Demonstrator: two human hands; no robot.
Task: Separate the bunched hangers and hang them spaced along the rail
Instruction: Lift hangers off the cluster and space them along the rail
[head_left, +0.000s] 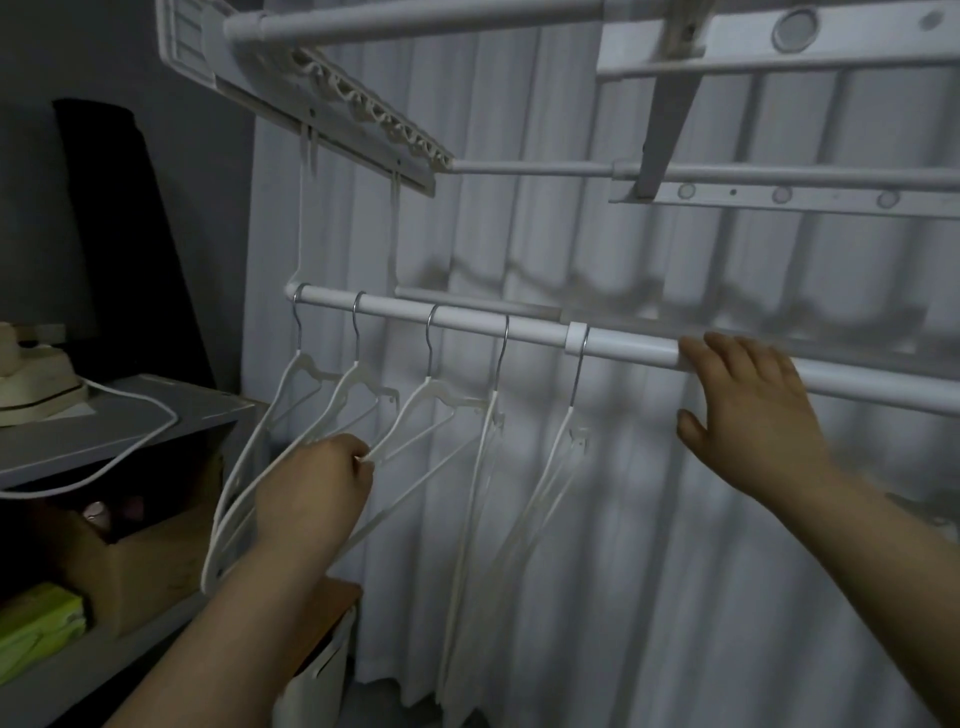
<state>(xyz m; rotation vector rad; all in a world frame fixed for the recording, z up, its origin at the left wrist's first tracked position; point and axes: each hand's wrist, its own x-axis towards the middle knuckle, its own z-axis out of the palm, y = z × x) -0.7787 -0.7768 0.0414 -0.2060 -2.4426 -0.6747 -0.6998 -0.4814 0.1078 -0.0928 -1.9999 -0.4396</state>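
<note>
Currently five thin white hangers (429, 382) hang spaced along the left half of the rail (623, 347), starting at its left end. Left hand (317, 483) pinches the lower arm of the third hanger. Right hand (748, 410) lies on the rail further right, fingers spread, gripping nothing. Hangers look light, stiff and smooth, likely to swing; best held at the neck under the hook. Dim room, pale curtain (675, 545) behind, grey shelf (130, 415) at left.

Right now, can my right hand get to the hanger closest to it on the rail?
Probably yes. The right hand rests on the rail, and the rightmost hanger hangs just left of it with only bare rail between.
</note>
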